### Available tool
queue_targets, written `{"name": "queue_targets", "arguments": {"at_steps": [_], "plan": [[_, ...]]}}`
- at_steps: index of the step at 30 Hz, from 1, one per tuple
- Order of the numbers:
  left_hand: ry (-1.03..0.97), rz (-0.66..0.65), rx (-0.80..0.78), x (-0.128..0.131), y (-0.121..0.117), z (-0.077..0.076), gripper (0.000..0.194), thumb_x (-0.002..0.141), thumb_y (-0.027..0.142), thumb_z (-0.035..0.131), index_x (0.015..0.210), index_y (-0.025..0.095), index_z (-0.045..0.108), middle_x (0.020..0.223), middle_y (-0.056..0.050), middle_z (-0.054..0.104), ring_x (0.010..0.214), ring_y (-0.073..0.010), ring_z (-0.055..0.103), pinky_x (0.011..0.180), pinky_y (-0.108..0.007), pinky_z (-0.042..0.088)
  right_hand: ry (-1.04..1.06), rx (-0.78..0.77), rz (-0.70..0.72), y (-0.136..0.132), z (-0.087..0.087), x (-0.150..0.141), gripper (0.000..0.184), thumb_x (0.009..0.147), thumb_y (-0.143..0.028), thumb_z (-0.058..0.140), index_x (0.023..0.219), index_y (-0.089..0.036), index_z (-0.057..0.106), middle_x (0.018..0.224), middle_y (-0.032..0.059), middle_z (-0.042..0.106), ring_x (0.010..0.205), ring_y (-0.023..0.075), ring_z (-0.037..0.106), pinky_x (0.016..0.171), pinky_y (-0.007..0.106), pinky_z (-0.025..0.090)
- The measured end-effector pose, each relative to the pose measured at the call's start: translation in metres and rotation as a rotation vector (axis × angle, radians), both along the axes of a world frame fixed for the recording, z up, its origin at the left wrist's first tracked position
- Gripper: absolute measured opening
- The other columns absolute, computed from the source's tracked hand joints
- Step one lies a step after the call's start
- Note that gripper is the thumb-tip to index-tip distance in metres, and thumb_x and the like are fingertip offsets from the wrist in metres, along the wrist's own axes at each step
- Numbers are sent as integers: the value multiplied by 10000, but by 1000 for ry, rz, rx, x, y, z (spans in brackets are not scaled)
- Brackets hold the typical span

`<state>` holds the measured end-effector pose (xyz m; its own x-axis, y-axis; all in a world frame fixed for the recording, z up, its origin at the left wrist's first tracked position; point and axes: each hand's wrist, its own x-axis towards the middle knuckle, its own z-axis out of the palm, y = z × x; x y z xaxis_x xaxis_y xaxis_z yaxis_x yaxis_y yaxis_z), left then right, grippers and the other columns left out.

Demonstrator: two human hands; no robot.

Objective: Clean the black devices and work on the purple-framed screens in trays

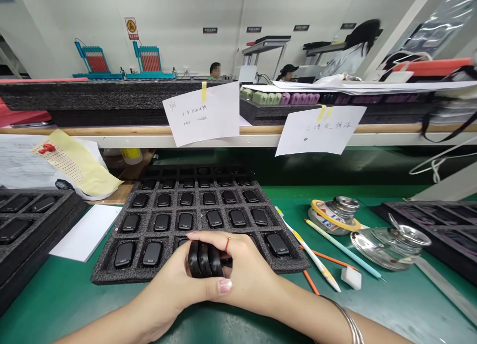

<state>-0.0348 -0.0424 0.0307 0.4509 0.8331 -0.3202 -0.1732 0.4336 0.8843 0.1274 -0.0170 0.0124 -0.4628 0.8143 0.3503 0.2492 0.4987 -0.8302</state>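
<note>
My left hand (174, 280) and my right hand (249, 273) are cupped together over the front edge of a black foam tray (97, 274). Between them is a small stack of black rounded devices (203, 259), like smartwatch bodies, standing side by side on edge. Fingers of both hands close around this stack, and the two thumbs cross in front of it. Similar black devices, such as one at the front right (277, 243), lie face up in the tray's compartments. My hands hide some of the front-row compartments.
Right of the tray lie a white-and-yellow pen (316, 261), a light-blue pen (345, 249), a white block (351, 278) and two glass bottles with metal tops (387, 247). White paper (85, 233) and another foam tray (70, 212) are on the left. A shelf (257, 141) crosses behind.
</note>
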Motion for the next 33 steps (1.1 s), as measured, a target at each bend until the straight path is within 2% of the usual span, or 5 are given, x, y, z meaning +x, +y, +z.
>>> {"name": "queue_targets", "arguments": {"at_steps": [8,14,19,24,33], "plan": [[-56,22,-21,6,-2,3,521,649,368,926,1096,195,720,1043,-73,746,1133,-292,650,969,-365,490,-128,-8,11,-5,8,3,682,674,-223,769,1336,-134,631,1270,132,718,1125,274,710,1008,373,554],[-73,-77,5,2,-5,13,676,639,475,916,1199,181,676,1155,-117,715,1177,-323,622,1042,-443,463,46,56,153,-3,12,7,497,747,-245,812,1227,-190,699,1233,72,745,1123,206,715,996,282,554],[-14,-41,123,3,-8,7,792,581,419,948,1265,180,630,1255,-155,673,1223,-375,594,1071,-522,440,45,136,163,0,11,7,479,742,-217,810,1210,-237,712,1207,47,759,1140,230,709,1114,392,473],[79,93,119,6,-15,0,702,582,341,944,1195,207,628,1107,-118,733,1100,-359,673,969,-515,530,87,167,131,1,7,5,585,696,-323,886,1245,-256,697,1291,75,715,1310,283,589,1131,473,446],[15,63,75,7,-19,15,558,609,230,914,1099,194,649,921,-60,765,935,-308,736,850,-436,589,-7,268,200,-6,24,16,739,758,-274,840,1431,-249,536,1469,115,562,1389,272,494,1157,426,415]]}}
